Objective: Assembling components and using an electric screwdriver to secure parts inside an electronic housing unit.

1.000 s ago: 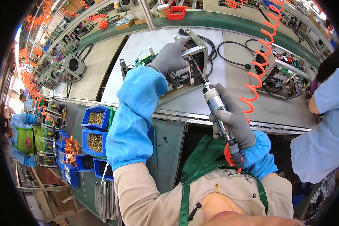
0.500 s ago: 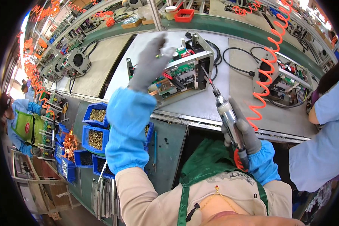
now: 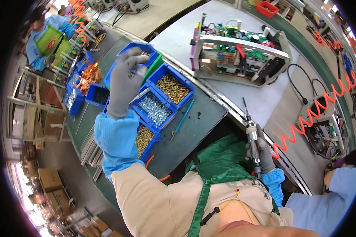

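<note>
My left hand (image 3: 124, 81), in a grey glove, is over the blue parts bins at the left. Its fingers are curled toward the thumb, and small bits show between them that I cannot make out. My right hand (image 3: 264, 152), gloved too, is wrapped round a power screwdriver (image 3: 252, 139) with a silver body, its thin bit pointing away from me. Beyond the bit stands an open metal-framed unit (image 3: 237, 49) with green circuit boards and red and black wires. Nearest the left hand are a bin of brass screws (image 3: 173, 87) and a bin of silver fasteners (image 3: 152, 108).
A bin of small brass parts (image 3: 144, 140) sits nearer me. A blue pen-like tool (image 3: 182, 120) lies on the dark green bench. At right are a coiled orange hose (image 3: 300, 128), another open unit (image 3: 324, 118) and a co-worker's blue sleeve (image 3: 332, 193). Another person works at far left.
My left hand has gone from above the open unit to the bins on the left. The view has turned left. The screwdriver's bit is now apart from the unit, still in my right hand.
</note>
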